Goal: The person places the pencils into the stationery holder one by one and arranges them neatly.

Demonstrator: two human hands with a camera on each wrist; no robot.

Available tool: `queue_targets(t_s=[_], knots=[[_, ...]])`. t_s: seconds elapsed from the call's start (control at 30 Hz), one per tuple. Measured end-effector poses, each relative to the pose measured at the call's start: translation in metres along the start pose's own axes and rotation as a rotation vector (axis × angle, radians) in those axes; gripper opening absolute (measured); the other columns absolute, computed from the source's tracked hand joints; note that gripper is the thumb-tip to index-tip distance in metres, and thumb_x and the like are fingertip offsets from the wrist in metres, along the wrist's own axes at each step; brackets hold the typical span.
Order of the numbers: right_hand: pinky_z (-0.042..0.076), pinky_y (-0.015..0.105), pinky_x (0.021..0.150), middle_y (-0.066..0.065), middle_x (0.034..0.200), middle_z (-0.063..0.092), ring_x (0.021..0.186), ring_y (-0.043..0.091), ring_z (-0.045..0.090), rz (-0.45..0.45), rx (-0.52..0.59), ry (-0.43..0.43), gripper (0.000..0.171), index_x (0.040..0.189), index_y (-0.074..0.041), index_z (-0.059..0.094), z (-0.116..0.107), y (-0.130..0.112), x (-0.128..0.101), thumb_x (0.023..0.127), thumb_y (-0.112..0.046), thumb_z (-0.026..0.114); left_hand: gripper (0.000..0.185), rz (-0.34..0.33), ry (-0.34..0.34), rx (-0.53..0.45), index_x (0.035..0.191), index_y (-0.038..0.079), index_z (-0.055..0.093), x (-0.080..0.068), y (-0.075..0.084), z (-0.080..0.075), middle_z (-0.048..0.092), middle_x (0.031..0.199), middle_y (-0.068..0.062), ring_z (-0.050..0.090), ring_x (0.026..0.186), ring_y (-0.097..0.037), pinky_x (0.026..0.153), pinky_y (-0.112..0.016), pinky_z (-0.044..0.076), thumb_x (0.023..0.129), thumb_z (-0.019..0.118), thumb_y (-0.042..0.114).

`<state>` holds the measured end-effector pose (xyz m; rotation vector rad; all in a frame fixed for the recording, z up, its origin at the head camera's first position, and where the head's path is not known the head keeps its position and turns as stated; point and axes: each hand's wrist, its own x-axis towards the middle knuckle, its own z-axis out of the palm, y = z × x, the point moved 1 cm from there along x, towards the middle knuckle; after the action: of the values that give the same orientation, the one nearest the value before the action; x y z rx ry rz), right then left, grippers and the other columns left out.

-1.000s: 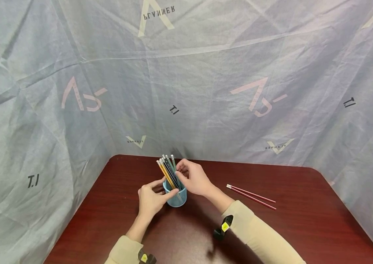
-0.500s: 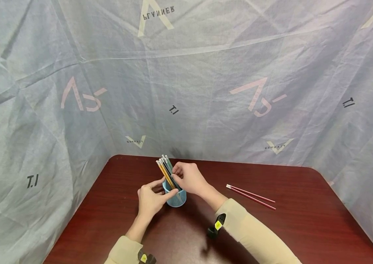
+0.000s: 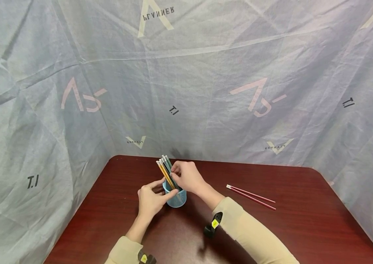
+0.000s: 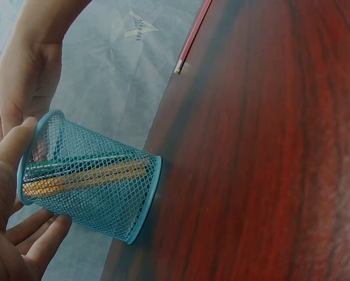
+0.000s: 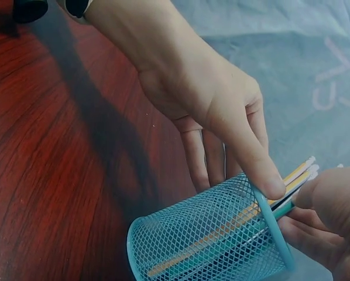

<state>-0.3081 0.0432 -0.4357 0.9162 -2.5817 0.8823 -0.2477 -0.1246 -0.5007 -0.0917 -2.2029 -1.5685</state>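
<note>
A light blue mesh pencil cup (image 3: 177, 200) stands on the table, with several white-ended pencils leaning to the left in it. My left hand (image 3: 151, 200) grips the cup by its rim, thumb (image 5: 271, 185) on the near side and fingers (image 4: 49, 241) behind. At the pencils' right side, my right hand (image 3: 189, 178) pinches a green pencil (image 5: 284, 209) just above the rim. Yellow pencils (image 3: 162, 170) lean on the left of the bunch, dark and green ones on the right. Through the mesh, the pencils' lower parts show in both wrist views.
Two red pencils (image 3: 254, 199) with white ends lie on the dark red table (image 3: 305, 220), right of the cup. A grey printed cloth (image 3: 199, 91) hangs behind the table and along its sides. Black devices (image 3: 211, 226) are strapped at both wrists.
My right hand has moved a little left, bringing the green pencil from apart on the right into the bunch. My left hand and the cup stay nearly still.
</note>
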Motion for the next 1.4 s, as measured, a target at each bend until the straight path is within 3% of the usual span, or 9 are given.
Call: queue_targets(t_s=[0.43,0.83,1.13,1.4], knots=[[0.061,0.023,0.065,0.007,0.089,0.080,0.075,0.015,0.075,0.010,-0.056,-0.007,0.007,0.099,-0.005,0.074,0.004,-0.004,0.002,0.099,-0.012,0.075,0.062,0.014,0.000,-0.025,0.124,0.008,0.080,0.000,-0.001,0.001,0.081,0.110,-0.020,0.082,0.088,-0.030,0.074,-0.036,0.068,0.070,0.102,0.026],[0.061,0.023,0.063,0.006,0.087,0.080,0.075,0.015,0.075,0.024,-0.073,0.019,0.005,0.096,-0.006,0.074,0.006,-0.006,0.003,0.097,-0.011,0.077,0.062,0.014,0.001,-0.017,0.125,0.008,0.079,0.000,-0.001,0.000,0.083,0.108,-0.014,0.082,0.089,-0.026,0.073,-0.031,0.068,0.070,0.102,0.025],[0.059,0.021,0.062,0.002,0.083,0.078,0.071,0.011,0.072,0.010,-0.011,0.057,0.004,0.092,-0.009,0.076,-0.012,0.007,-0.008,0.095,-0.011,0.077,0.063,-0.036,-0.008,-0.060,0.124,0.009,0.080,0.001,0.000,0.000,0.081,0.112,-0.016,0.081,0.093,-0.035,0.074,-0.031,0.068,0.068,0.103,0.027],[0.060,0.025,0.066,-0.005,0.076,0.075,0.068,0.005,0.069,0.013,-0.033,0.139,0.005,0.088,-0.015,0.077,-0.048,0.036,-0.020,0.092,-0.014,0.077,0.064,-0.042,0.009,-0.047,0.123,0.008,0.081,0.001,0.001,0.002,0.083,0.106,-0.015,0.083,0.088,-0.027,0.074,-0.033,0.068,0.066,0.104,0.027]])
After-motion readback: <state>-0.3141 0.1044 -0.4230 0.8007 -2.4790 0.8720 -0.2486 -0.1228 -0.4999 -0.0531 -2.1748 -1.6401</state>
